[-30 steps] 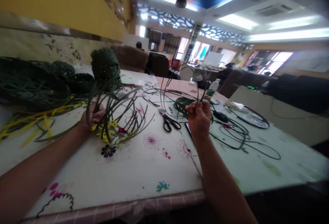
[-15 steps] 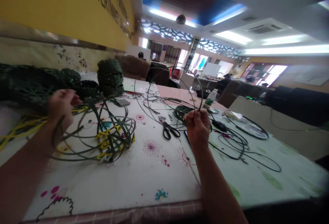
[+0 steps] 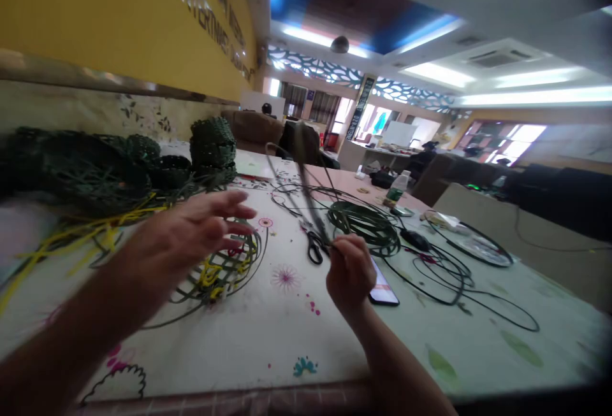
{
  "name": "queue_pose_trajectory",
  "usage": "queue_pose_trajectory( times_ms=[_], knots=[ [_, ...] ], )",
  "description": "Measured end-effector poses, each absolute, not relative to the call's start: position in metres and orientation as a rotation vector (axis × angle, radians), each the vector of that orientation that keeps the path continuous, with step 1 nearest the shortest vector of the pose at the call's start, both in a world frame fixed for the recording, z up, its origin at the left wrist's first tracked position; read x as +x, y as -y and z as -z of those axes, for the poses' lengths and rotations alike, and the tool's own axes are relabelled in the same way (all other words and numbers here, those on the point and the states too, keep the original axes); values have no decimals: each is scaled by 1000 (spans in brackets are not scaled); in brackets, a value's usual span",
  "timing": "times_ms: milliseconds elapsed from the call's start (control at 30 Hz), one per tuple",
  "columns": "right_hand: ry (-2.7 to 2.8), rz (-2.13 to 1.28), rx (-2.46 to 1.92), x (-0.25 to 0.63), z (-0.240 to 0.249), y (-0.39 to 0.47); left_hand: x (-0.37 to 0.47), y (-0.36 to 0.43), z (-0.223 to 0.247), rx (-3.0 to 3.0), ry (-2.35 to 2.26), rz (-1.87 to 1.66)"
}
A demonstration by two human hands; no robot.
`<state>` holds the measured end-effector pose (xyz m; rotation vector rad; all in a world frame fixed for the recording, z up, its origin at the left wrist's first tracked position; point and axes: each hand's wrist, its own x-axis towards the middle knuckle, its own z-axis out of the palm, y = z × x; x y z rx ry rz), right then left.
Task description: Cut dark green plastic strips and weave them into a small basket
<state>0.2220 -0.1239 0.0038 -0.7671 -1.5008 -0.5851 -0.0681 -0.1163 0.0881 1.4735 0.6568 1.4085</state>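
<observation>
My right hand [image 3: 351, 271] is closed around a thin dark-green weaving strip [image 3: 310, 194], which rises blurred and bent above the table. My left hand [image 3: 203, 228] reaches over the table with its fingers apart and nothing in them. Below and behind it lies a partly woven piece of green strips [image 3: 236, 264] tied with yellow bits, partly hidden by the hand. Black-handled scissors [image 3: 314, 251] lie just left of my right hand. Beyond that hand sits a coil of green strips [image 3: 366, 228]. Beside its wrist a phone [image 3: 385, 287] lies with its screen lit.
Dark-green woven baskets [image 3: 213, 148] stand stacked at the back left, near yellow strips [image 3: 102, 228]. On the right are a computer mouse [image 3: 415, 239], looped black cord [image 3: 459, 288] and a plastic bottle [image 3: 398, 188]. Chairs stand beyond the table.
My left hand has swung right, over the woven piece. The right hand has come lower and nearer with the strip, whose wide loop is now drawn narrower; the phone has come into view.
</observation>
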Motion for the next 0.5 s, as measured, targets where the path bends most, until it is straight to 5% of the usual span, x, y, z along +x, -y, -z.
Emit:
queue_pose_trajectory(
  times_ms=[100,500],
  knots=[
    [1846,717,-691,214,1,134,-24,119,-76,1373,-600,-1163],
    [2276,397,-1169,232,30,98,11,59,-24,1213,-623,-1465]
  ],
)
